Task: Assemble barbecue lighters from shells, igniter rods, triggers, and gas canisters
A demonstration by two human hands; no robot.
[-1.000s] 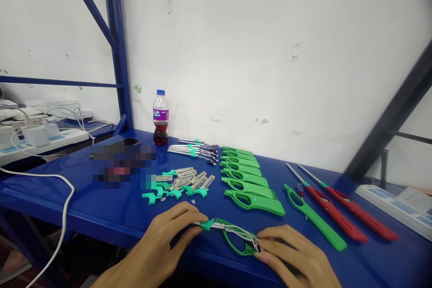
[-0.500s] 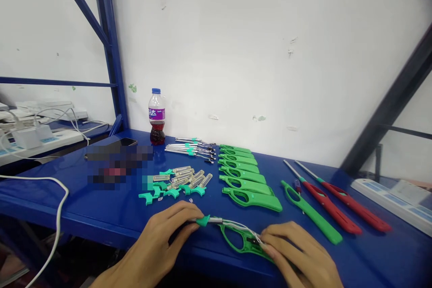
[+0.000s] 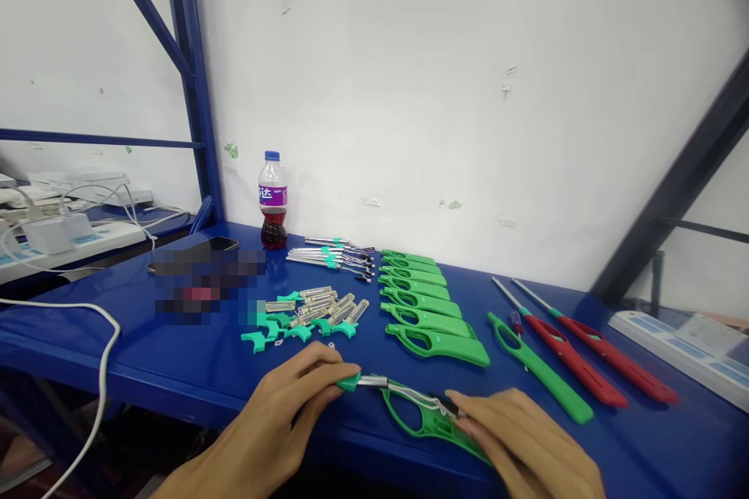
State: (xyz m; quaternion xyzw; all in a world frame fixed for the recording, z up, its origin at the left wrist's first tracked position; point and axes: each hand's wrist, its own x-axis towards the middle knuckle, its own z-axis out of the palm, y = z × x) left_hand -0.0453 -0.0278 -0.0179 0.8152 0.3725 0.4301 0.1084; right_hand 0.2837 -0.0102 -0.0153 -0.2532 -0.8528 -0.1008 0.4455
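Note:
My left hand (image 3: 296,398) is closed in a pinch around a metal lighter nozzle tube (image 3: 373,381) at its teal collar (image 3: 349,381). Pale wires (image 3: 413,391) run from the tube to a small black igniter (image 3: 449,405), held between the fingertips of my right hand (image 3: 523,437). Under the wires, near the table's front edge, lies an open green lighter shell half (image 3: 403,419) with a looped trigger guard. Its far end is hidden by my right hand.
Several green shells (image 3: 448,343) lie in a row behind. Left of them are clear fuel tubes (image 3: 319,308), teal triggers (image 3: 299,332) and wired nozzles (image 3: 328,256). Two red lighters (image 3: 570,355), a green shell half (image 3: 547,378) and a power strip (image 3: 682,347) are rightward; a bottle (image 3: 273,207) stands at the back.
My right hand has shifted slightly right and lifted the black igniter out of the green shell. The left hand has slid along, covering more of the teal collar.

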